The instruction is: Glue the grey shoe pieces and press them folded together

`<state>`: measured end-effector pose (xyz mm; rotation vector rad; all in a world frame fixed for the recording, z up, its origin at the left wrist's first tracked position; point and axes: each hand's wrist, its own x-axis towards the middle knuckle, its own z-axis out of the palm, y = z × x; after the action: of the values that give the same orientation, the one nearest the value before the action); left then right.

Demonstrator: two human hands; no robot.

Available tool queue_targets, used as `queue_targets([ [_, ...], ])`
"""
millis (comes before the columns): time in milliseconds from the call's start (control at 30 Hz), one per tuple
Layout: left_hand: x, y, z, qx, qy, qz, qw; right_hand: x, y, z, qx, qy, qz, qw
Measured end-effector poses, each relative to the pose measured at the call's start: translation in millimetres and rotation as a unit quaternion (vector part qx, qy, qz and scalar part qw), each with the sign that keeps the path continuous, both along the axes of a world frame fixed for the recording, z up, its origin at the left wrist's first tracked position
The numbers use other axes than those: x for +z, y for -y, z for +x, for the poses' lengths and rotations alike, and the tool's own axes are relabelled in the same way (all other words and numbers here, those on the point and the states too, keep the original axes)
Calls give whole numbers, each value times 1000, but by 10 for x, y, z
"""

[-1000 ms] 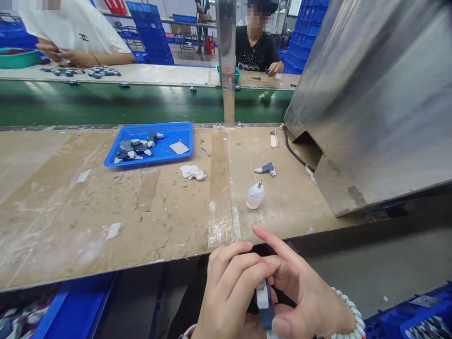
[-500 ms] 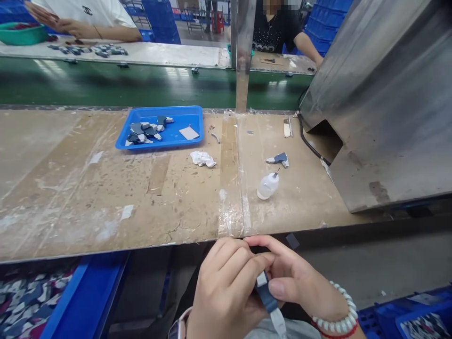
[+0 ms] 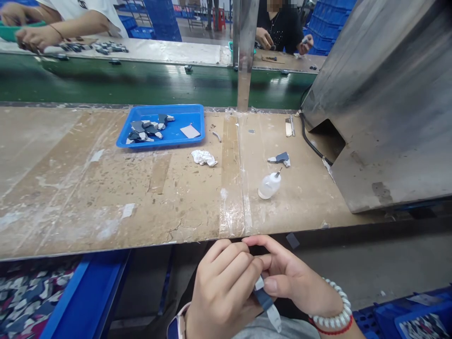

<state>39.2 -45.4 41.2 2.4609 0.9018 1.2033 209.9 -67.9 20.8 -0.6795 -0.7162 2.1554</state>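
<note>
Left hand (image 3: 221, 294): fingers curled over the top of the part, pinching it below the bench edge.
Right hand (image 3: 294, 282): thumb and fingers closed on the same part from the other side; a bead bracelet (image 3: 334, 320) on the wrist.
Part (image 3: 264, 299): small, dark blue with white ends, held between both hands, tilted, lower end pointing down-right.
Bench (image 3: 70, 197): worn brown top with taped seams, just ahead of the hands.
Metal housing (image 3: 384, 99): large, slanted, on the bench's right end.
Conveyor (image 3: 141, 87): green belt behind the bench; other people's hands work at the far side.
Tray (image 3: 176, 139): blue, at the bench's back, holding a pile of similar parts.
Bottle (image 3: 269, 184): small, white, lying tipped, nozzle up-right.
Loose part (image 3: 279, 159): just behind the bottle.
Rag (image 3: 204, 157): crumpled, white, near the tray.
</note>
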Motion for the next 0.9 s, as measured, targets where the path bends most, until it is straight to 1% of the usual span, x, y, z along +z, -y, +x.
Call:
queue_targets([
  [67,-1,-6,12,16,26,-22,999,11,29,-10,-22,38,7,999],
  [133,-2,-10,27,45,50,-40,997,23,82,-31,-73,109,46,990],
  [167,-3,-11,32,61,57,-45,995,28,114,-49,-111,157,86,978],
  [200,-5,-10,34,77,61,-47,994,31,146,-74,-149,210,139,956],
  [233,-8,-7,33,91,63,-51,993,32,174,-105,-184,266,201,925],
  [267,-12,-3,31,101,64,-56,991,31,198,-143,-215,321,265,883],
  [333,-24,11,23,114,71,-72,988,18,223,-229,-269,411,374,787],
  [367,-33,20,18,119,74,-76,987,8,225,-269,-290,439,408,746],
  [400,-43,29,13,126,75,-77,986,-4,224,-302,-306,456,432,716],
  [433,-53,38,9,133,76,-75,985,-15,220,-325,-315,466,447,695],
  [467,-63,46,3,140,76,-71,985,-25,216,-339,-321,471,458,682],
  [500,-71,52,-2,148,74,-69,984,-31,214,-342,-322,474,468,673],
  [567,-76,58,-14,157,65,-58,984,-30,219,-330,-301,486,488,659],
  [633,-65,55,-27,174,46,-30,983,-21,234,-317,-290,501,498,646],
  [733,-25,47,-49,191,16,17,981,-18,261,-334,-305,510,494,635],
  [800,2,45,-71,177,-4,27,984,-26,274,-360,-316,503,495,634],
  [900,20,49,-108,171,-47,54,983,-27,285,-375,-306,501,491,644],
])
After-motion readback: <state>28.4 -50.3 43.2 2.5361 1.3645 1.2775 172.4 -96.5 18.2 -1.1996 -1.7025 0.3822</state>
